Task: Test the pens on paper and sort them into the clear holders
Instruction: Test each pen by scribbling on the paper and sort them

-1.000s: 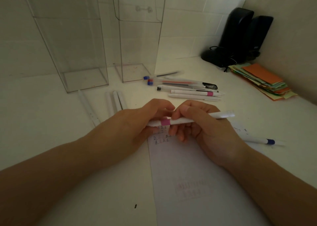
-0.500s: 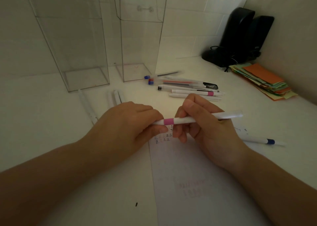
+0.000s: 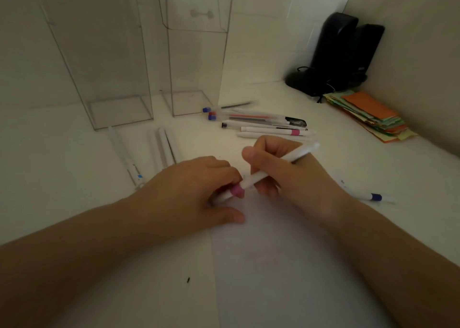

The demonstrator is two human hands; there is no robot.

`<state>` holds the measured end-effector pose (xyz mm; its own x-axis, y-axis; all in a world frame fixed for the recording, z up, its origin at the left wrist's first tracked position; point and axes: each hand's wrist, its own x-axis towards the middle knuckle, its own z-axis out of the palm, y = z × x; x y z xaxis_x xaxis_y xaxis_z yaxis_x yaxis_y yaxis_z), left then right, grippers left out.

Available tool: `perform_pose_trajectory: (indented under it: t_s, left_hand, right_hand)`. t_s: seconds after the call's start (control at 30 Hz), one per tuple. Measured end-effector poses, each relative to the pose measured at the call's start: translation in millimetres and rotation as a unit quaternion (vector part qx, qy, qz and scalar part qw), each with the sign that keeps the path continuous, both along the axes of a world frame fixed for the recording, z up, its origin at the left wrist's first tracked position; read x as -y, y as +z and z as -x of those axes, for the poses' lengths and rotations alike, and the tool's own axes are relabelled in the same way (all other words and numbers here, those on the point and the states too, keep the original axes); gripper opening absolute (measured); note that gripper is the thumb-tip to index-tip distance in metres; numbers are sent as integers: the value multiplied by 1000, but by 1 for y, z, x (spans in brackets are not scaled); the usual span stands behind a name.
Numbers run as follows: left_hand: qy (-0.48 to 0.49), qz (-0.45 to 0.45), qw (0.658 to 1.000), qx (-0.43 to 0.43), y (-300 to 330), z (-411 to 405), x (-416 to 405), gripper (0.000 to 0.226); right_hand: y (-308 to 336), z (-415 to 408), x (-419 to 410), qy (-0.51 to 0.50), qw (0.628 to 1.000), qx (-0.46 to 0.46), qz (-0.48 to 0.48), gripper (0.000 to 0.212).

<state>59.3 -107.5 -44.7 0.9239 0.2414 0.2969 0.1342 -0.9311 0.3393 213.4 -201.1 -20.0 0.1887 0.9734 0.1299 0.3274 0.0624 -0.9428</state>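
White pen with a pink band (image 3: 263, 175), held above the top edge of the paper (image 3: 273, 265); long axis runs from lower left to upper right. The right hand (image 3: 281, 170) grips the barrel, fingers curled round it. The left hand (image 3: 199, 190) pinches the lower-left end beside the band, probably the cap. The two clear holders (image 3: 119, 78) stand empty beyond, to the upper left, nearer the left hand; untested pens (image 3: 263, 124) lie beside them.
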Motion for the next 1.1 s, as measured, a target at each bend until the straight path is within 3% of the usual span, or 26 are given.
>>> perform_pose_trajectory:
  t_s: [0.13, 0.23, 0.37, 0.47, 0.6, 0.7, 0.8, 0.87, 1.1]
  left_hand:
    - [-1, 12, 999, -48, 7, 0, 1, 46]
    - [11, 21, 994, -106, 14, 0, 7, 30]
    - [27, -78, 973, -217, 31, -9, 15, 30]
    - [13, -130, 968, -216, 47, -18, 31, 25]
    - [-71, -27, 996, -51, 75, -42, 96, 21]
    - [-187, 11, 982, 25, 86, -68, 160, 18]
    - [-282, 68, 957, 16, 78, -95, 219, 17]
    - [-341, 54, 939, -5, 66, -114, 254, 22]
    - [-442, -21, 895, -62, 30, -170, 326, 19]
  right_hand:
    - [26, -2, 10, -25, 1000, 18, 3, 33]
    - [48, -8, 21, 2, 1000, 27, 12, 32]
    - [71, -22, 54, 45, 998, 23, 49, 27]
    - [77, -29, 99, 28, 998, 12, 47, 24]
    - [74, -34, 177, -58, 998, -15, -25, 15]
    - [70, -39, 253, -173, 980, -36, -96, 20]
    - [60, -38, 339, -301, 945, -41, -122, 24]
    - [46, -32, 392, -375, 921, -36, -101, 28]
    - [-24, -35, 490, -524, 845, 13, 105, 29]
